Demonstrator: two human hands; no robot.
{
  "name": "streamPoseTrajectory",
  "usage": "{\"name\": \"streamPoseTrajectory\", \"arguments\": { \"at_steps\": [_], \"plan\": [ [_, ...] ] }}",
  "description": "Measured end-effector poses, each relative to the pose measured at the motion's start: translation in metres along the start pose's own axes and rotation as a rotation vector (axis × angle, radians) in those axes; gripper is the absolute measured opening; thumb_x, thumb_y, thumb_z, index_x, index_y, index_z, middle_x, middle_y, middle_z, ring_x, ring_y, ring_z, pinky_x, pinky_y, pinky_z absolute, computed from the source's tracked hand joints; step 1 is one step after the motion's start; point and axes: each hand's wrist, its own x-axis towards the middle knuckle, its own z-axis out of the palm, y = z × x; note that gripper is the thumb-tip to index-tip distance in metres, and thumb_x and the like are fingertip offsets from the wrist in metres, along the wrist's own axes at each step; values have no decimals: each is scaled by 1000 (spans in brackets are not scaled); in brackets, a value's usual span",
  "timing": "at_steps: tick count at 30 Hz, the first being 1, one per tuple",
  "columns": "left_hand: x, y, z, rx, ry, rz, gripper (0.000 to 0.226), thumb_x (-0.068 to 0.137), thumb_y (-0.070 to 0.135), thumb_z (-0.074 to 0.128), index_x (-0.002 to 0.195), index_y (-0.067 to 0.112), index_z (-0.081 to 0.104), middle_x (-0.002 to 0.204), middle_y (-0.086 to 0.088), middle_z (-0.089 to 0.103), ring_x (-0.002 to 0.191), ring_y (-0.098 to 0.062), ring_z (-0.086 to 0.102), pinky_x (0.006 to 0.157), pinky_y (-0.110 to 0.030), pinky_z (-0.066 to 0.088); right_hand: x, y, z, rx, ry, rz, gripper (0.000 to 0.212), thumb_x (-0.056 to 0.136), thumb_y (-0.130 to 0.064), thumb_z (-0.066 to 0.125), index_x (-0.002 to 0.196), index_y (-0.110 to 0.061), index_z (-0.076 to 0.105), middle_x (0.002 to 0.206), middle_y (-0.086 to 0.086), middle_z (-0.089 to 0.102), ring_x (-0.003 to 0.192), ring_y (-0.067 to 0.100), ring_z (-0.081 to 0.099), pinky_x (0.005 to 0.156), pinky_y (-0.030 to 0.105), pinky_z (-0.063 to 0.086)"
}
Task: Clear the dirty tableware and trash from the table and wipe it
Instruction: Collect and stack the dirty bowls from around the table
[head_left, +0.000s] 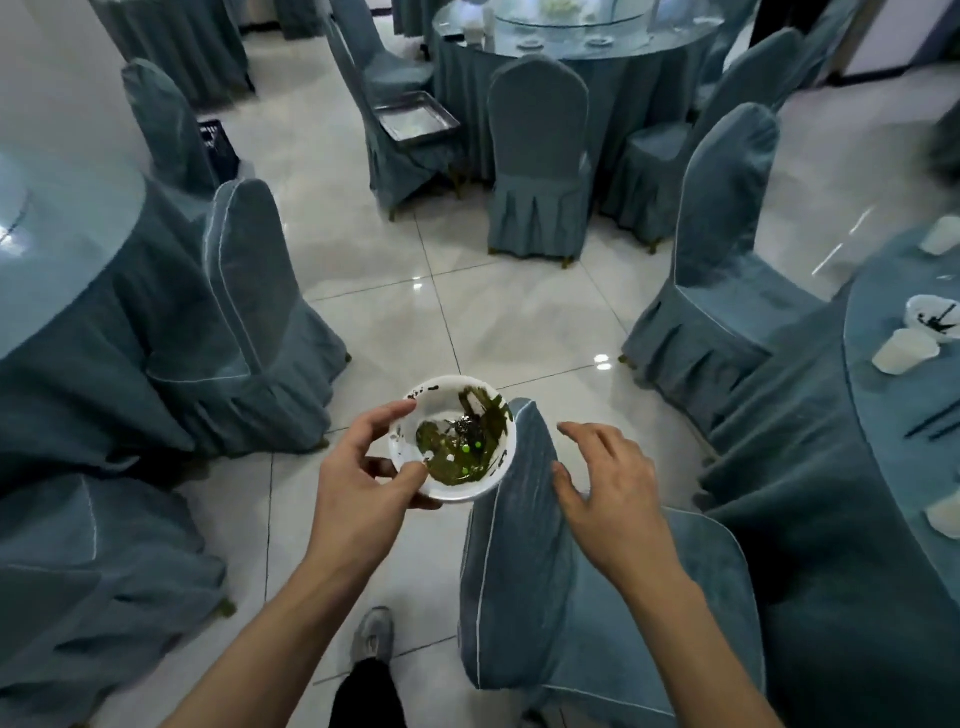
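Centrally, left hand fingers grip soiled white bowl; right hand fingers spread wide, touching chair back beside bowl.

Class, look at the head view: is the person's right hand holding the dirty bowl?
No: the left hand holds the dirty bowl, while the right hand hovers open above a chair back.

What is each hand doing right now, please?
Left hand: grips the dirty white bowl by its rim.
Right hand: open, holds nothing, above the chair back.
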Motion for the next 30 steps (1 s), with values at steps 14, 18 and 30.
{"name": "streamPoseTrajectory", "arguments": {
  "at_steps": [14, 18, 30],
  "plan": [
    [237, 23, 20, 105, -570, 34, 62, 80, -12, 64, 115, 39, 68, 123, 5, 63, 84, -27, 66, 56, -29, 61, 113, -36, 54, -217, 177, 540, 42, 96, -39, 55, 137, -29, 50, 131, -6, 52, 118, 19, 48, 103, 38, 37],
    [274, 27, 63, 81, -705, 25, 61, 82, -13, 63, 115, 39, 69, 123, 2, 64, 83, -34, 68, 57, -29, 61, 130, -32, 47, -247, 230, 668, 43, 95, -40, 56, 136, -28, 51, 130, -5, 53, 114, 20, 51, 101, 40, 41],
    [383, 64, 226, 208, -968, 63, 59, 84, -12, 65, 116, 38, 69, 119, -1, 66, 80, -31, 70, 62, -39, 63, 239, 69, 25, -159, 391, 943, 42, 98, -44, 50, 137, -30, 50, 135, -8, 51, 124, 15, 48, 108, 38, 36]
  ]
}}
